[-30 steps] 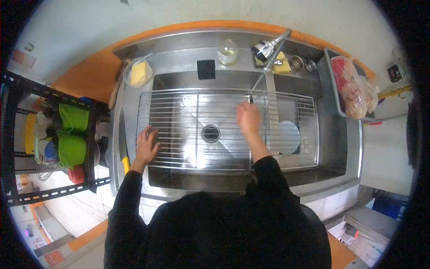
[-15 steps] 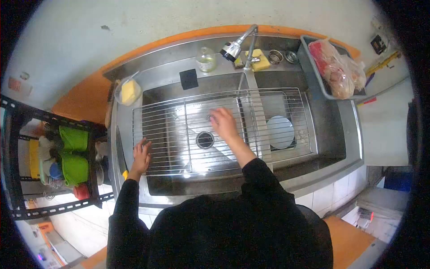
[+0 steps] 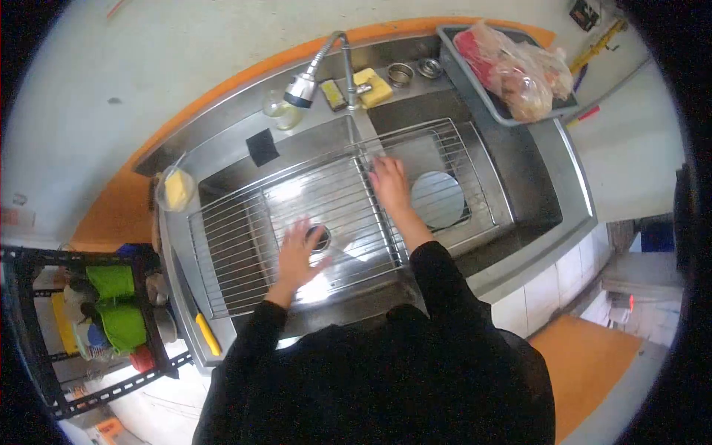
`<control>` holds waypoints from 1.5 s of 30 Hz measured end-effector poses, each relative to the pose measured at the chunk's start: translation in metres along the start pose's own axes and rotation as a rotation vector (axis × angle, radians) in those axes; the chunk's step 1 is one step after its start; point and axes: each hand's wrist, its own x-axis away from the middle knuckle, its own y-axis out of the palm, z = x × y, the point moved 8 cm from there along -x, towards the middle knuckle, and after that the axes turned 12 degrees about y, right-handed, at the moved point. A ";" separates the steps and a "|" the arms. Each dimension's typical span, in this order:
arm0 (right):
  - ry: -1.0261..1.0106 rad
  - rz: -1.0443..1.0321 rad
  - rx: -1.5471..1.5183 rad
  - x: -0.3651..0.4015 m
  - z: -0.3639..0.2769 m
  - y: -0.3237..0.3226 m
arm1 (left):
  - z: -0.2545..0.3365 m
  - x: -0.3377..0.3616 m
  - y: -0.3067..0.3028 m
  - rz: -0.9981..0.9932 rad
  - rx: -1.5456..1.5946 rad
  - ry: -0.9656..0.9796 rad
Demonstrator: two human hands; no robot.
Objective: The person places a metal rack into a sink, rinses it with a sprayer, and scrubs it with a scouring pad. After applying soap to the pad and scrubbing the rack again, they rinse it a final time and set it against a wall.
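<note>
1. The wire rack (image 3: 237,248) lies flat across the top of the steel sink (image 3: 572,194), bridging both basins.
2. Its long axis runs along the sink's length, across the person's front. In this view it slants from lower left up to upper right, and the thin wires follow that same line.
3. The left hand (image 3: 297,256) is palm down on the rack over the left basin, fingers spread wide and pointing away from the body. The drain (image 3: 322,237) sits just beside the fingertips.
4. The right hand (image 3: 389,184) rests on the rack's far part, about over the divider between the basins. Its fingers are close together and point towards the faucet (image 3: 311,80). I cannot tell whether they hook a wire.
5. A round white plate (image 3: 439,199) lies under the rack in the right basin, just right of that hand.
6. On the back ledge are a yellow sponge (image 3: 375,87), two small metal cups (image 3: 401,73), a clear bottle (image 3: 282,113) and a black pad (image 3: 261,147).
7. At far right on the worktop, a grey tray (image 3: 475,78) holds bagged food.
8. At left, a bowl with a yellow lump (image 3: 176,189) stands by the sink's corner. A yellow-handled knife (image 3: 208,334) lies on the near rim.
</note>
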 end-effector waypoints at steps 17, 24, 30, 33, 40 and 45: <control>0.029 0.022 0.172 0.072 0.134 -0.062 | -0.005 0.001 0.024 -0.017 -0.039 -0.084; 0.129 -0.067 0.289 0.062 0.137 -0.061 | -0.010 0.006 0.022 0.017 -0.088 -0.139; 0.041 -0.181 0.158 0.077 0.052 -0.058 | -0.008 0.008 0.013 0.097 -0.015 -0.124; 0.084 -0.051 0.281 0.047 0.127 -0.106 | -0.017 0.021 0.011 0.299 -0.004 -0.062; 0.110 -0.197 0.435 0.051 0.119 -0.056 | -0.029 0.027 0.021 0.366 0.069 -0.048; -0.067 -0.040 0.164 0.087 0.027 -0.048 | -0.036 0.036 0.016 0.339 0.034 -0.124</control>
